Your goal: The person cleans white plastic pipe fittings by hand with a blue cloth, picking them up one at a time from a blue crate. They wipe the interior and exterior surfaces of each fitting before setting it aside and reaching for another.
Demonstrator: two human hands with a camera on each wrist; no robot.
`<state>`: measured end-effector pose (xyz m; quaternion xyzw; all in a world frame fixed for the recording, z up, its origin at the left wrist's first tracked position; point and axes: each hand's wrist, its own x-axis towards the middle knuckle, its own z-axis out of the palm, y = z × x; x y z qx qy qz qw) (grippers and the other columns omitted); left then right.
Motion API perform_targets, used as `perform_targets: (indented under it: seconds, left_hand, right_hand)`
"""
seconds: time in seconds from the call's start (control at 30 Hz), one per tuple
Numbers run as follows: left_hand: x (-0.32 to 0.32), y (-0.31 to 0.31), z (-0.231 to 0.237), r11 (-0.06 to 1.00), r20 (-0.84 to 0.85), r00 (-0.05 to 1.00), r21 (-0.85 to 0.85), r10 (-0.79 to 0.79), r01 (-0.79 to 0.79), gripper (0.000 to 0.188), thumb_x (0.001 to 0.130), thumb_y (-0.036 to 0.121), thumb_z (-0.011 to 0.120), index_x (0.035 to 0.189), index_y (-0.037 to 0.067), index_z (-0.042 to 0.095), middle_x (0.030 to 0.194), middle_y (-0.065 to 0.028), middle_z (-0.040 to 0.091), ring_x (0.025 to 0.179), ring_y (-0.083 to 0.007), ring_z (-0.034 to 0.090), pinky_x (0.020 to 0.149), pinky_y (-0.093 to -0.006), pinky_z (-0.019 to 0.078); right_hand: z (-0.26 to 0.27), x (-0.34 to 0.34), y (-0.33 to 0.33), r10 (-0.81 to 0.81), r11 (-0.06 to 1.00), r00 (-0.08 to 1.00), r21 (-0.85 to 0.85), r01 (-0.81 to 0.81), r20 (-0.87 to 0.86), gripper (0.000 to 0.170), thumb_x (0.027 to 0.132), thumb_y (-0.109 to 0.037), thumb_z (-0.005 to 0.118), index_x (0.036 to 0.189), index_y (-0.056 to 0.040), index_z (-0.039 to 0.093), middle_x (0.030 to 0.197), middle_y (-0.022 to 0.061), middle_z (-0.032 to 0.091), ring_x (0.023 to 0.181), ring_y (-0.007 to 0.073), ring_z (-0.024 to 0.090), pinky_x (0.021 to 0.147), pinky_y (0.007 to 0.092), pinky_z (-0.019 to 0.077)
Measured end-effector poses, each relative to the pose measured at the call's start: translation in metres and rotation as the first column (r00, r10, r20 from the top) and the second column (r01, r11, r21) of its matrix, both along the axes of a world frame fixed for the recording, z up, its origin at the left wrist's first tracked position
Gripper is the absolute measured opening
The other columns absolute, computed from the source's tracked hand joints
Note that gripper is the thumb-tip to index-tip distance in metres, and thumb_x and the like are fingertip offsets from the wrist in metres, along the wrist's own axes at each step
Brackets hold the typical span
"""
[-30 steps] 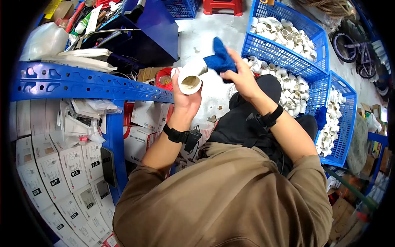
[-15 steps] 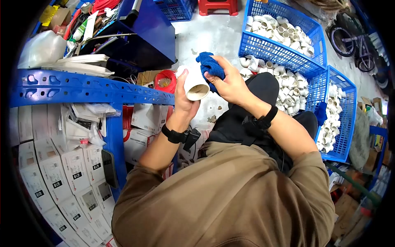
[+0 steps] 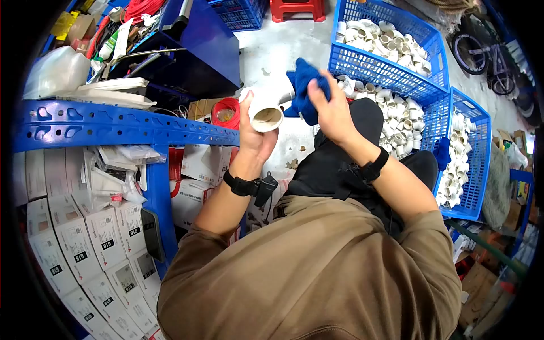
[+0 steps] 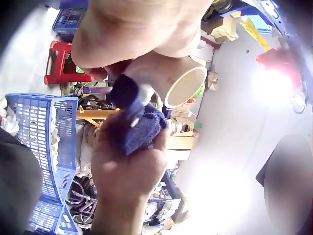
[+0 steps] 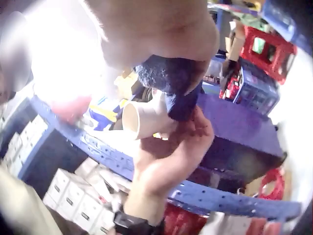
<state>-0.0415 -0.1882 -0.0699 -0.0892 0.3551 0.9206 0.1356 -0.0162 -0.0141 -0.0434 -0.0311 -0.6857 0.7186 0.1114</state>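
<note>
A white plastic pipe elbow point(image 3: 265, 107) is gripped in my left hand point(image 3: 256, 131), its round open end tilted toward me. My right hand point(image 3: 335, 113) holds a blue cloth point(image 3: 307, 90) bunched in its fingers, right at the elbow's far end. In the left wrist view the cloth point(image 4: 142, 128) overlaps the end of the elbow point(image 4: 168, 78) that lies away from the open mouth. From the right wrist, the elbow point(image 5: 146, 117) shows with the cloth point(image 5: 173, 83) against its side; the right fingertips are hidden there.
Blue plastic crates point(image 3: 391, 73) full of white elbows stand to the right, with a blue cloth point(image 3: 442, 156) over one edge. A blue shelf beam point(image 3: 113, 122) runs along the left above stacked white boxes point(image 3: 79, 243). A red stool point(image 3: 297, 8) stands ahead.
The right hand brought the cloth onto the elbow, then moved it back a little to the right. The elbow turned in the left hand, its mouth tipping down and then partly back.
</note>
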Motion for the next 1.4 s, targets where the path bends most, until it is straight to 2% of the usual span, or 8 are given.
perform_targets:
  seconds: [0.1, 0.3, 0.37, 0.67, 0.97, 1.1, 1.23, 1.4]
  left_hand:
    - [0.001, 0.001, 0.001, 1.000, 0.033, 0.999, 0.018, -0.013, 0.012, 0.041, 0.096, 0.046, 0.056, 0.119, 0.012, 0.060, 0.117, -0.0046, 0.066, 0.107, -0.0194, 0.063, 0.101, -0.0356, 0.0454]
    - [0.014, 0.002, 0.022, 0.954, -0.137, 0.946, -0.111, -0.293, 0.279, 0.052, 0.096, 0.045, 0.054, 0.130, 0.005, 0.057, 0.118, -0.0090, 0.065, 0.104, -0.0199, 0.064, 0.087, -0.0316, 0.0537]
    - [0.017, -0.004, 0.029, 0.851, -0.237, 0.884, -0.454, -0.402, 0.265, 0.061, 0.093, 0.042, 0.059, 0.135, -0.002, 0.052, 0.118, -0.0102, 0.063, 0.105, -0.0177, 0.064, 0.090, -0.0325, 0.0527]
    - [-0.008, -0.017, 0.021, 0.743, -0.493, 0.652, -0.648, -0.576, 0.168, 0.067, 0.088, 0.032, 0.074, 0.140, -0.003, 0.049, 0.140, -0.0122, 0.044, 0.124, -0.0157, 0.050, 0.103, -0.0304, 0.0429]
    - [0.024, -0.008, 0.002, 0.766, -0.091, 0.851, -0.493, -0.518, 0.413, 0.068, 0.103, 0.057, 0.040, 0.137, -0.002, 0.048, 0.102, -0.0103, 0.068, 0.084, -0.0150, 0.070, 0.067, -0.0258, 0.0565]
    - [0.025, -0.002, 0.015, 0.750, -0.247, 0.850, -0.620, -0.465, 0.230, 0.092, 0.090, 0.081, 0.023, 0.132, 0.003, 0.048, 0.093, -0.0077, 0.067, 0.070, -0.0141, 0.067, 0.055, -0.0267, 0.0528]
    - [0.022, -0.014, 0.004, 0.472, -0.327, 0.653, -0.880, -0.683, 0.054, 0.070, 0.103, 0.058, 0.035, 0.103, -0.007, 0.061, 0.074, -0.0188, 0.069, 0.070, -0.0321, 0.071, 0.063, -0.0391, 0.0550]
    - [0.015, -0.010, 0.017, 0.457, -0.464, 0.513, -0.877, -0.722, -0.150, 0.066, 0.103, 0.057, 0.038, 0.108, -0.006, 0.060, 0.077, -0.0230, 0.068, 0.073, -0.0426, 0.068, 0.064, -0.0430, 0.0531]
  right_hand:
    - [-0.021, 0.000, 0.010, 0.212, 0.888, 0.914, 0.460, -0.031, -0.347, 0.052, 0.089, -0.027, 0.075, 0.130, -0.0025, 0.057, 0.134, 0.0241, 0.050, 0.126, 0.0328, 0.052, 0.099, 0.0394, 0.0454]
    - [-0.009, 0.009, 0.008, 0.253, 0.944, 0.945, 0.268, -0.193, -0.210, 0.045, 0.088, -0.026, 0.076, 0.124, -0.0046, 0.059, 0.120, 0.0215, 0.058, 0.110, 0.0385, 0.060, 0.091, 0.0410, 0.0485]
    - [-0.006, 0.009, 0.008, 0.158, 0.956, 0.961, 0.277, -0.092, -0.228, 0.036, 0.092, -0.029, 0.071, 0.112, -0.0012, 0.061, 0.102, 0.0208, 0.064, 0.093, 0.0384, 0.065, 0.082, 0.0402, 0.0508]
    - [0.008, -0.004, 0.013, 0.173, 0.978, 0.981, 0.105, -0.182, 0.093, 0.033, 0.098, -0.034, 0.061, 0.103, -0.0014, 0.063, 0.077, 0.0159, 0.065, 0.074, 0.0268, 0.066, 0.071, 0.0366, 0.0504]
    - [0.006, 0.006, 0.005, 0.001, 0.908, 0.941, 0.396, 0.141, -0.337, 0.033, 0.094, -0.023, 0.069, 0.112, 0.0025, 0.060, 0.098, 0.0217, 0.062, 0.088, 0.0382, 0.063, 0.077, 0.0396, 0.0504]
    - [0.027, 0.013, 0.020, 0.359, 0.697, 0.928, 0.689, -0.198, -0.097, 0.062, 0.082, -0.039, 0.077, 0.124, 0.0023, 0.059, 0.108, 0.0227, 0.062, 0.100, 0.0408, 0.062, 0.085, 0.0434, 0.0518]
    - [0.034, 0.002, 0.033, 0.487, 0.534, 0.857, 0.720, -0.442, 0.165, 0.055, 0.079, -0.047, 0.078, 0.100, 0.0025, 0.068, 0.086, 0.0213, 0.067, 0.087, 0.0402, 0.066, 0.079, 0.0442, 0.0522]
    - [0.034, 0.002, 0.037, 0.536, 0.718, 0.837, 0.460, -0.522, 0.113, 0.050, 0.078, -0.044, 0.081, 0.097, 0.0011, 0.068, 0.087, 0.0189, 0.066, 0.082, 0.0326, 0.065, 0.074, 0.0388, 0.0503]
